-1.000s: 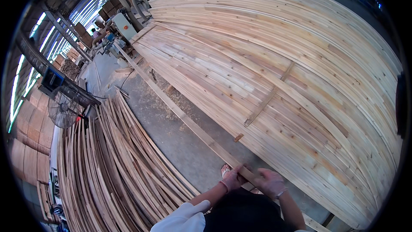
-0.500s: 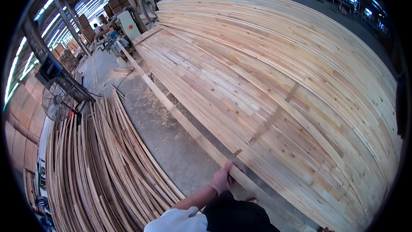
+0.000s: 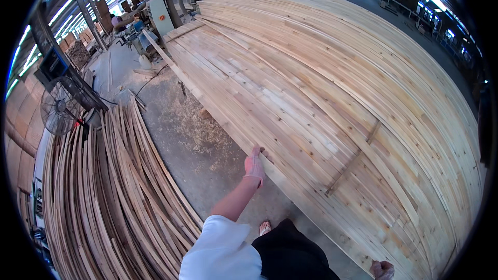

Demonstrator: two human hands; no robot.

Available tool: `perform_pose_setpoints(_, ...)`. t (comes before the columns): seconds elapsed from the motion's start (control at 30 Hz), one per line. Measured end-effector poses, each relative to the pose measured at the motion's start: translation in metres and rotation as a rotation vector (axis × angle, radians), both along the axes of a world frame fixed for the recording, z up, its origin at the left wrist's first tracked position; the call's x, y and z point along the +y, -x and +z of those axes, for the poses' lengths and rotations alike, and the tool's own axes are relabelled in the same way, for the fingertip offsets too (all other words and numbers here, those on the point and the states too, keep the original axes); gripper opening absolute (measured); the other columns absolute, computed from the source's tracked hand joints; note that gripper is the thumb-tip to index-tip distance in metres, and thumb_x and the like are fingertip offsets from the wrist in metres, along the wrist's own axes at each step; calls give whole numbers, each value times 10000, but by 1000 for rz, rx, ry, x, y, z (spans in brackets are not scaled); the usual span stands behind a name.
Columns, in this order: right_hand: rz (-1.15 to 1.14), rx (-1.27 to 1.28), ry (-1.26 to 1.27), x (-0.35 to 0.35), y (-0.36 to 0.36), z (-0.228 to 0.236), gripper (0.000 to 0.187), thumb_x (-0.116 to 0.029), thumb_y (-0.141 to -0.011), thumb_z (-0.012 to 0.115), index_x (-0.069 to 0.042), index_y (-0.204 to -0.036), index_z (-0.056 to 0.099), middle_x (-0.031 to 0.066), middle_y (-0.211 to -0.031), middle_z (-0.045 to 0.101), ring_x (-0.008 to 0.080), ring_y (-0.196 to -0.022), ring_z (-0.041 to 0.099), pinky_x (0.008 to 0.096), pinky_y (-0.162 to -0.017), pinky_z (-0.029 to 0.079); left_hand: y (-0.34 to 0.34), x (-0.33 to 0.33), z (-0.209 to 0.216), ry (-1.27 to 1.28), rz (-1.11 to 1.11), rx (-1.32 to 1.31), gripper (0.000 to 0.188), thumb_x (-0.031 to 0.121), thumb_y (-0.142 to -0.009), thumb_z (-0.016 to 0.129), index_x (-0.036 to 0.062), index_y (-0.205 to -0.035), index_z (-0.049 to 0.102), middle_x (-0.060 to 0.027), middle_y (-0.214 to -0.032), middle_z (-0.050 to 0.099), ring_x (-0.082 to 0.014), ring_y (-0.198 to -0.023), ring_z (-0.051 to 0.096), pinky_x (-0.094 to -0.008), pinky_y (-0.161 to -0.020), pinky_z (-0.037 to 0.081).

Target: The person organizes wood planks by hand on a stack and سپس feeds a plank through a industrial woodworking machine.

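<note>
A long, narrow wooden board (image 3: 165, 58) runs from a machine at the far left down toward my right side, along the near left edge of a wide stack of planks (image 3: 290, 119). Around the middle of its length, my left hand (image 3: 254, 165) is closed on the board's edge, with a band showing at the wrist. Low on the right, my right hand (image 3: 382, 269) has its fingers curled round the same board near its close end; the picture's lower edge cuts off part of that hand. Loose planks lie slanted across the stack.
A woodworking machine (image 3: 158, 18) with a pale cabinet stands at the far end. Long thin strips (image 3: 114, 192) lie piled on the left, near a standing fan (image 3: 61, 105). Sawdust (image 3: 199, 132) covers floor between strips and stack. A person (image 3: 116, 21) is far back.
The board has swung right, against the stack's edge. My left hand has moved up and forward with it. My right hand has come further into view at lower right.
</note>
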State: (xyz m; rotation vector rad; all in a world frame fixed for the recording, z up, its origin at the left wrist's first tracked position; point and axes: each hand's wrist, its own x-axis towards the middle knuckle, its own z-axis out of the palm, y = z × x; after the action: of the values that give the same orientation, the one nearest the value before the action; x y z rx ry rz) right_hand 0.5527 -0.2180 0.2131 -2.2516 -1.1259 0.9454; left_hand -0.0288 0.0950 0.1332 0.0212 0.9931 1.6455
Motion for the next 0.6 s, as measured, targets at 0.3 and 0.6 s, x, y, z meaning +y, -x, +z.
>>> perform_pose_setpoints(0.3, 323, -376, 99, 118, 227, -5, 512, -581, -755, 636, -75, -721, 714, 142, -640, 650, 267, -640, 646, 381, -654, 500, 184, 58, -8, -61, -84, 81, 371, 365, -954, 549, 53, -1155, 544, -62, -1011, 643, -220, -839, 628, -391, -704, 530)
perform_pose_setpoints(0.6, 762, -16, 79, 236, 357, -37, 629, -655, -842, 486, -105, -1078, 682, 185, -998, 683, 329, -969, 649, 418, -845, 494, -12, -122, -92, -248, -1231, -256, 697, 479, -872, 627, 79, -1402, 413, -142, -1301, 529, -268, -1097, 569, -482, -1002, 435)
